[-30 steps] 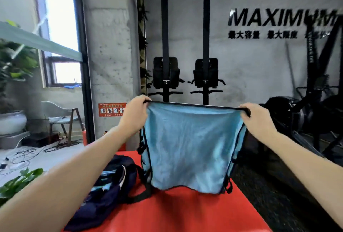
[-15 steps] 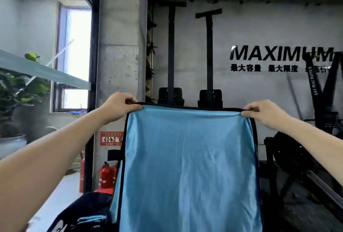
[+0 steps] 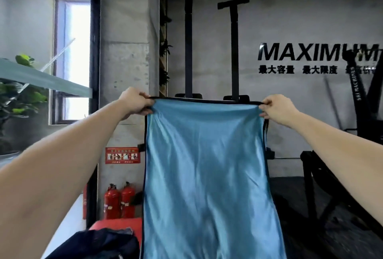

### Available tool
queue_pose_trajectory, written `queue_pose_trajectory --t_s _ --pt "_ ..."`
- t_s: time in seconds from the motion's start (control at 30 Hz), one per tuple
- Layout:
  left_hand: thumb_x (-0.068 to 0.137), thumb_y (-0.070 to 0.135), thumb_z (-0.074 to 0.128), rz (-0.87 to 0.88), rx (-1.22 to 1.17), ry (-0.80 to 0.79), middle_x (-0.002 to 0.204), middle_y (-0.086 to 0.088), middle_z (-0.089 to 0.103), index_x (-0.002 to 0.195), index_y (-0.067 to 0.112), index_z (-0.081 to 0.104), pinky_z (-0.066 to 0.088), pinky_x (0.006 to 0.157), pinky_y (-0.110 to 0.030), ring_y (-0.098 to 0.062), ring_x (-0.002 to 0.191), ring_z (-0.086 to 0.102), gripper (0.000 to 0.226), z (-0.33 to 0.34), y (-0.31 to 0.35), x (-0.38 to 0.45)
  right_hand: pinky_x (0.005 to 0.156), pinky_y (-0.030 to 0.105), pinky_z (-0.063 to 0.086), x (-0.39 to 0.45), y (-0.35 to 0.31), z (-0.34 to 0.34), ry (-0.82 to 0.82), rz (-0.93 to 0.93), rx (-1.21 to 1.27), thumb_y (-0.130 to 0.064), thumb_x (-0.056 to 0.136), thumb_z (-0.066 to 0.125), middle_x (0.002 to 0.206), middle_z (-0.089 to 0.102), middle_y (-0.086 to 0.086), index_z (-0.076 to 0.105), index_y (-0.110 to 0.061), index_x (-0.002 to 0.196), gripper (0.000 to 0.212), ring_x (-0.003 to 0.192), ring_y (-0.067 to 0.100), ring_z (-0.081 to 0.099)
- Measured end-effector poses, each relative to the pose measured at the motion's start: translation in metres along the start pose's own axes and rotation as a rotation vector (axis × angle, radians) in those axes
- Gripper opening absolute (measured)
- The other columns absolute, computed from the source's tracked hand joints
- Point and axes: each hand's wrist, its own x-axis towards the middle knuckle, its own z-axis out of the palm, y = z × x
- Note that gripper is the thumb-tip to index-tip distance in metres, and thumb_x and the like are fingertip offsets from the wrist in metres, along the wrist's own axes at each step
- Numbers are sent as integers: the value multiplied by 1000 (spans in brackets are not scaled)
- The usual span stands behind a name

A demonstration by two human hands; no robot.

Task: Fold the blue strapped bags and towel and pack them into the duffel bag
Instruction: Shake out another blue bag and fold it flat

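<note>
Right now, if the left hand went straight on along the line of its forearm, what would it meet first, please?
Probably the grey concrete pillar, which stands just behind the left hand as it holds the corner of the light blue black-edged bag. Depth is unclear from this one view, so there may be a gap.

One head-worn camera looked forward at about chest height, close behind the raised bag (image 3: 205, 171), facing the gym wall (image 3: 290, 113) beyond.

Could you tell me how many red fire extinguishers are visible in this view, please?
2. One fire extinguisher stands at the base of the concrete pillar; the second extinguisher stands right beside it. The hanging blue bag could hide more.
</note>
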Motion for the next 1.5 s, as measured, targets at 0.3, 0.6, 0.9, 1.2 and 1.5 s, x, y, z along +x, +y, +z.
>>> queue_pose_trajectory --t_s 0.3,0.6,0.9,1.2,1.5 --pt "83 24 80 221 172 178 78 4 71 74 27 69 54 85 -32 -15 79 66 14 -3 -20 -44 86 31 47 -34 11 2 123 -181 -94 -22 99 60 100 72 9 68 -12 105 14 98 27 65" --pt "80 3 81 52 154 -25 82 2 75 77 22 69 56 83 -23 -16 81 72 22 46 -140 -227 71 19 45 -218 105 28 -223 -63 -118 -18 86 79 81 73 -10 71 -19 85 8 78 5 67" --pt "83 7 73 -49 183 -278 79 12 68 80 37 62 49 76 -28 -6 79 63 32 107 -232 -442 58 29 42 -404 211 15 -522 201 -218 -59 55 83 63 67 -7 68 -38 71 30 53 0 50" --pt "95 18 66 -130 11 -93 73 14 66 86 31 60 46 69 -27 -6 66 58 17 155 -238 -453 68 37 49 -390 233 42 -417 241 -234 -36 71 89 63 66 -10 66 -30 68 23 65 15 61" --pt "96 30 64 -223 120 -86 77 15 66 92 31 62 51 73 -33 -8 75 62 5 224 -310 -352 63 36 45 -317 301 139 -334 342 -270 -36 81 81 64 65 -3 63 -22 70 25 68 19 61"
